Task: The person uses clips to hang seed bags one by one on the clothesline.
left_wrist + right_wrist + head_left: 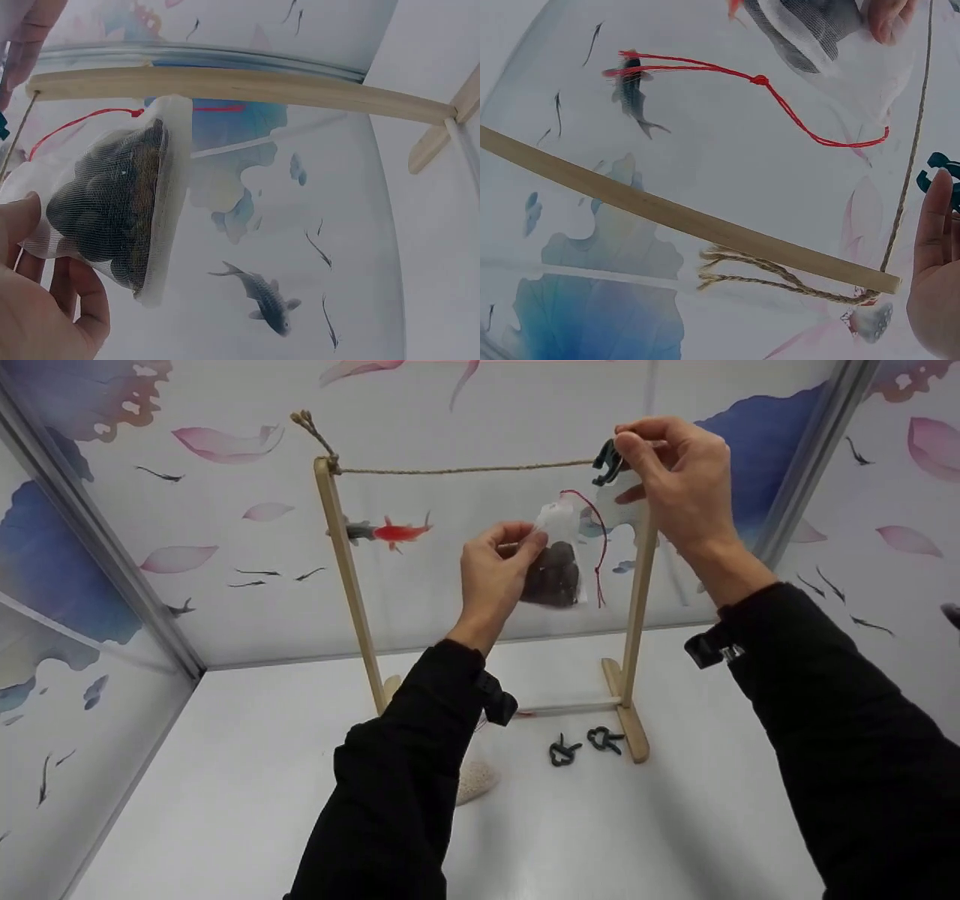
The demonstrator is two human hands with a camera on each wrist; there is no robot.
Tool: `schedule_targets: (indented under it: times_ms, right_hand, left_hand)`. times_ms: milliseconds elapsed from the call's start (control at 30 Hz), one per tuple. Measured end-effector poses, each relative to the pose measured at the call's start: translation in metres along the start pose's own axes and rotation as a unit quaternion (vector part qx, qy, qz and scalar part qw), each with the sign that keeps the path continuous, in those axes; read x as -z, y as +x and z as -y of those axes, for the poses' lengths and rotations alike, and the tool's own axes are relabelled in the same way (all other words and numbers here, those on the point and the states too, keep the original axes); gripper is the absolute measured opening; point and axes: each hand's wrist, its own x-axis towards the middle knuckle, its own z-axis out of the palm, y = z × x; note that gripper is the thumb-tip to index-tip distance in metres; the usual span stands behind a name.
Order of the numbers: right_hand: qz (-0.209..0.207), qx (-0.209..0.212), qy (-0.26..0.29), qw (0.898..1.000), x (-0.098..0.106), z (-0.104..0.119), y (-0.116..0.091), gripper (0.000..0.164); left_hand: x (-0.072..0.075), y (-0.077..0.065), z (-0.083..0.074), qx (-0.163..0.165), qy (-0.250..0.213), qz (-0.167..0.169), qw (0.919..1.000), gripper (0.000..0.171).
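Observation:
My left hand [496, 574] pinches a white mesh drawstring bag [556, 514] by its side, below the rope's right half. Dark rounded lumps [112, 199] show through the mesh, and a red cord [810, 129] trails from the bag's neck. At the rope's right end my right hand [679, 480] pinches a dark green clip [608, 463] between thumb and fingers. The clip is at the jute rope [465, 471]; whether it grips the rope I cannot tell. Bag and clip are apart.
A wooden frame with a left post [349, 585] and right post [640, 600] carries the rope. Two dark green clips [564, 750] lie on the white table [247, 780] near its right foot [634, 727]. A pale bag [477, 781] is partly behind my left sleeve.

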Motion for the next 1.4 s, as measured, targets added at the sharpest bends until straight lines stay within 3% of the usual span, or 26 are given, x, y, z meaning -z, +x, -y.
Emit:
schedule_targets:
  times_ms: [167,433,633,867,1100,1400]
  right_hand:
    - [0.0,-0.053,0.007,0.999,-0.002,-0.002,0.013,0.025]
    - [0.007,-0.099,-0.002,0.995,0.001,0.0,0.02,0.029]
    - [0.001,-0.104,-0.046,0.994,0.005,0.001,0.023,0.032]
    - [0.037,-0.129,-0.066,0.989,0.002,0.003,0.024,0.038]
    - [0.059,-0.174,-0.004,0.983,-0.002,-0.001,0.02,0.036]
    - [0.071,-0.188,0.078,0.976,-0.009,-0.002,0.014,0.032]
  left_hand:
    - [-0.004,0.004,-0.004,-0.011,-0.011,-0.009,0.9998,0.015]
    - [-0.008,0.012,-0.005,-0.022,-0.022,-0.04,0.9987,0.015]
    - [-0.009,0.011,-0.004,-0.027,-0.026,-0.05,0.998,0.016]
    - [-0.011,0.01,-0.003,-0.031,-0.027,-0.054,0.9977,0.017]
    - [-0.015,0.011,-0.002,-0.049,-0.037,-0.068,0.9958,0.015]
    - [-0.02,0.01,-0.004,-0.047,-0.035,-0.073,0.9956,0.015]
